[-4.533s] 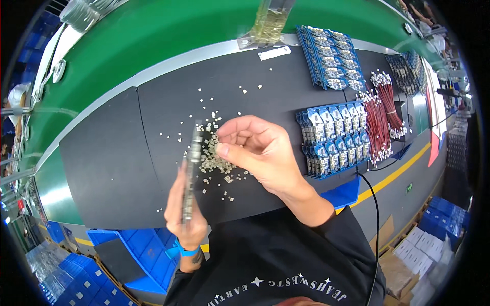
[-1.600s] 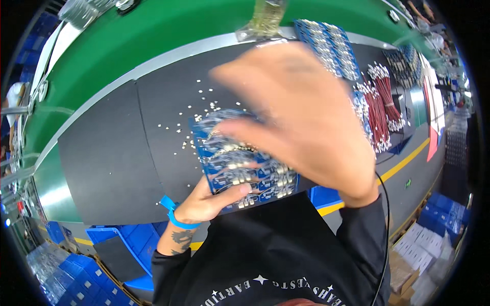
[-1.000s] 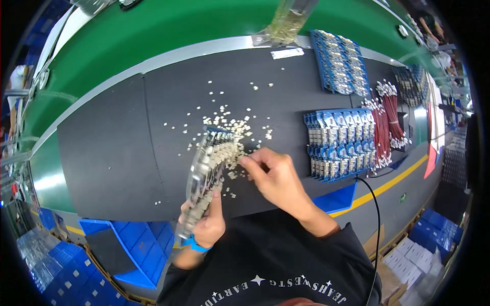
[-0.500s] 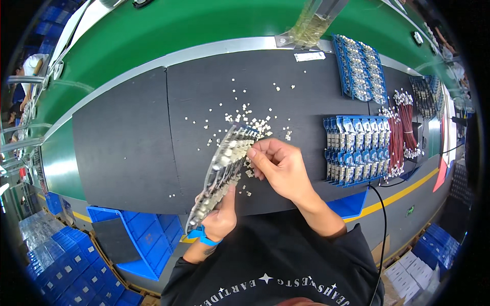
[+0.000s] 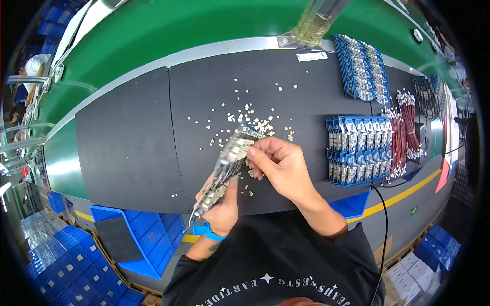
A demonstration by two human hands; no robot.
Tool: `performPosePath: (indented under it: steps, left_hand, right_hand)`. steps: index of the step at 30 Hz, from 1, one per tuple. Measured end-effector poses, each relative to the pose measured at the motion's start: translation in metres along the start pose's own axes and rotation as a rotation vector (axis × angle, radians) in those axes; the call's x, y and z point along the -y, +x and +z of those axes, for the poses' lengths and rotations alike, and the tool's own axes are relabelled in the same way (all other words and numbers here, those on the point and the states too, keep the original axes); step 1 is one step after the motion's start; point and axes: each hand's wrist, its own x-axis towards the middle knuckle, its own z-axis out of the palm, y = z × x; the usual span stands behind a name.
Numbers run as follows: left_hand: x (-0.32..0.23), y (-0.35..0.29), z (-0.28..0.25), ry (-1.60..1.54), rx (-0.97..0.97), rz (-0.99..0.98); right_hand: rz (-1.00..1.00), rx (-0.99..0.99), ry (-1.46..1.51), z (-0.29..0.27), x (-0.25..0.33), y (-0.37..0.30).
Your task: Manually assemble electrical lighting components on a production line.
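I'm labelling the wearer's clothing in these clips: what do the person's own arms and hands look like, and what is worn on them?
Both hands are bare, without gloves or rings visible. The left hand has a bright blue band around the wrist and a dark tattoo-like marking on the forearm below it. The right hand has a bare wrist and forearm. The black short-sleeved T-shirt carries white print and a small white star.

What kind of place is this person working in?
Most likely an electronics assembly line in a factory. A green conveyor belt runs behind a black mat strewn with small parts, with blue circuit boards and red wire bundles alongside.
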Motion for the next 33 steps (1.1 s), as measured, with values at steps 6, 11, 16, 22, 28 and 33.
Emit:
performPosePath:
  steps: [6, 11, 16, 22, 28, 33]
  left_hand:
    - [0.002, -0.004, 0.01, 0.097, -0.174, 0.094]
    - [0.011, 0.0, 0.01, 0.003, -0.174, 0.206]
    - [0.001, 0.002, 0.009, 0.0, -0.116, 0.219]
    - [0.001, 0.003, 0.006, 0.062, -0.144, 0.081]
    - [0.008, 0.005, 0.005, -0.025, 0.032, 0.142]
    - [-0.005, 0.009, 0.008, 0.066, -0.161, 0.128]
  right_hand:
    - [0.058, 0.012, -0.215, -0.011, 0.008, -0.008]
    - [-0.125, 0.019, -0.079, -0.002, 0.011, -0.007]
    - [-0.012, 0.083, 0.056, -0.002, 0.015, -0.003]
    - [-0.014, 0.047, -0.136, -0.009, 0.016, -0.009]
    - [-0.166, 0.016, 0.117, 0.005, 0.021, -0.01]
    - [0.012, 0.085, 0.1, -0.003, 0.023, -0.01]
